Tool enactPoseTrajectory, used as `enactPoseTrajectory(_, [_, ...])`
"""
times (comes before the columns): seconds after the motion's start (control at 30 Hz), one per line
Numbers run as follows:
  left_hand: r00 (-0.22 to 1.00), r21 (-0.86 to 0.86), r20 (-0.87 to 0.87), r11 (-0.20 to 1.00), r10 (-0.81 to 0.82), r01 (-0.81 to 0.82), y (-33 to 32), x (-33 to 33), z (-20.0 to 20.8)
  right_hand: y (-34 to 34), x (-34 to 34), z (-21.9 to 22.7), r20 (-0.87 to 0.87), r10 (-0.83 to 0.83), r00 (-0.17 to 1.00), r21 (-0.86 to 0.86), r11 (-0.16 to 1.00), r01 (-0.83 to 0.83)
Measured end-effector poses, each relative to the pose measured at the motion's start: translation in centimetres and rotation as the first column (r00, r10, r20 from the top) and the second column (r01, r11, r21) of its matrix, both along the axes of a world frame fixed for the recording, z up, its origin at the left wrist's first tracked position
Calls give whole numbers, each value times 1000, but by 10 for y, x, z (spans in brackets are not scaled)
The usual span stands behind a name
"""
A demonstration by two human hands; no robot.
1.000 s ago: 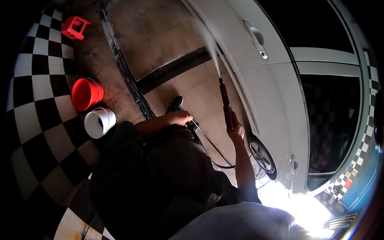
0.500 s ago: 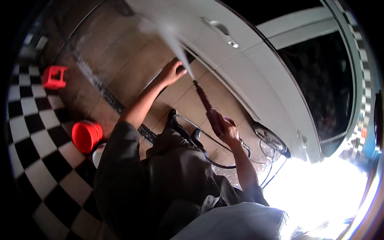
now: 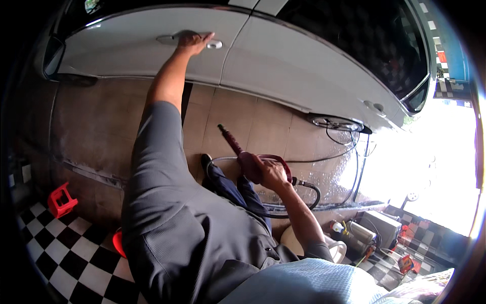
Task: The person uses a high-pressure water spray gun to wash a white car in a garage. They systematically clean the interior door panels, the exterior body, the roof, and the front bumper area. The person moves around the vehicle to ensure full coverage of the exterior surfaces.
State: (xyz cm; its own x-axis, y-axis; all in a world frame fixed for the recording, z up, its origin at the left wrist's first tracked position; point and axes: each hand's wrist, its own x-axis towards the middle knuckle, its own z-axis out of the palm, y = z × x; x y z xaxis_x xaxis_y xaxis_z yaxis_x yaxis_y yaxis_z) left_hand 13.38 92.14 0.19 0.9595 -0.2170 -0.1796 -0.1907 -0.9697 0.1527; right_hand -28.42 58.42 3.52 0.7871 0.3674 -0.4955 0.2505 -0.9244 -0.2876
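My left arm stretches up to the white car point(image 3: 288, 66). My left hand point(image 3: 192, 44) is at a door handle point(image 3: 215, 44), its fingers partly hidden and curled into the recess, one fingertip pointing right along it. My right hand point(image 3: 273, 175) is wrapped around the grip of a dark red pressure washer gun point(image 3: 249, 166), held low in front of my legs. The gun's nozzle tilts up and left, toward the car's lower edge, and no spray shows from it. A black hose point(image 3: 309, 187) runs from the gun's rear and loops below it.
A red stool point(image 3: 62, 200) stands at the left on black-and-white checkered tiles. A red bucket point(image 3: 118, 243) is partly hidden by my sleeve. Machine equipment with hoses point(image 3: 362, 235) sits at lower right. Hoses cross the wet floor by the car's wheel point(image 3: 336, 123). Bright light comes from the right.
The water spray has stopped. My left hand has gone from open air near the spray to the door handle. My view has turned, and the gun is lower and tilted further left.
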Motion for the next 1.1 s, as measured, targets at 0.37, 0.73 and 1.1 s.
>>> enactPoseTrajectory(0.37, [934,143,332,986,-134,90,59,-130,-26,-144,-12,-71,47,-343,938,-41,938,345])
enactPoseTrajectory(0.73, [533,-644,240,544,811,-538,284,-576,60,-69,92,-121,-267,-32,963,301,947,115])
enactPoseTrajectory(1.1, [10,-722,629,589,777,-362,181,-682,348,119,78,-204,-424,363,830,479,867,-134])
